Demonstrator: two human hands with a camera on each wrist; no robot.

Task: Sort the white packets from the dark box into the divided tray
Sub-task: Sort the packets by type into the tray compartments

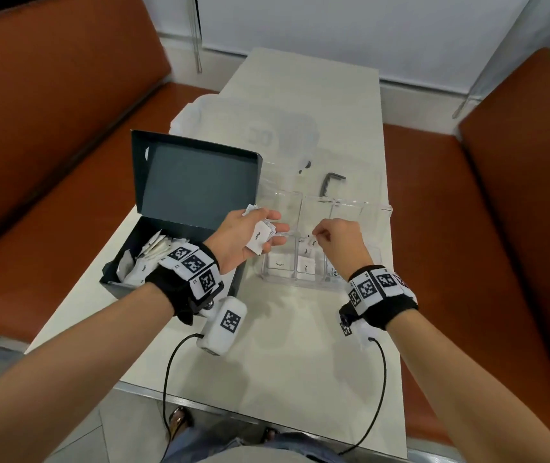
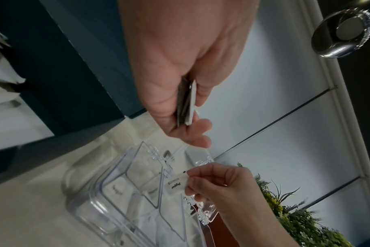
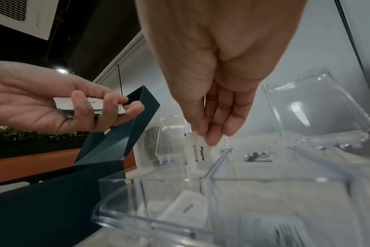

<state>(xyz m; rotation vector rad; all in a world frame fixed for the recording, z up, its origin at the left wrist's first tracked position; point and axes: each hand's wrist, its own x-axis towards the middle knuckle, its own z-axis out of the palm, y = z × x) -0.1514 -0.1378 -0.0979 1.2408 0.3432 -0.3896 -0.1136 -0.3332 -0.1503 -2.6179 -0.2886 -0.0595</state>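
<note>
Box lid (image 1: 196, 175) upright beside tray (image 1: 360, 208)

We read "Sugar" on a packet (image 1: 279, 264) lying in the tray's (image 1: 360, 208) left near compartment. "Pepper" stands on the packet pinched by the right hand (image 1: 340, 240) and on a packet in the middle compartment (image 1: 306, 268).

The pale table (image 1: 300, 345) in front of me ran away between two orange benches. On it, at my left, stood the dark box (image 1: 126, 279) with its lid up; just beside it on the right sat the clear divided tray (image 1: 360, 208). Beyond them lay a white bag (image 1: 220, 111) and a small dark clip (image 1: 330, 182).
</note>
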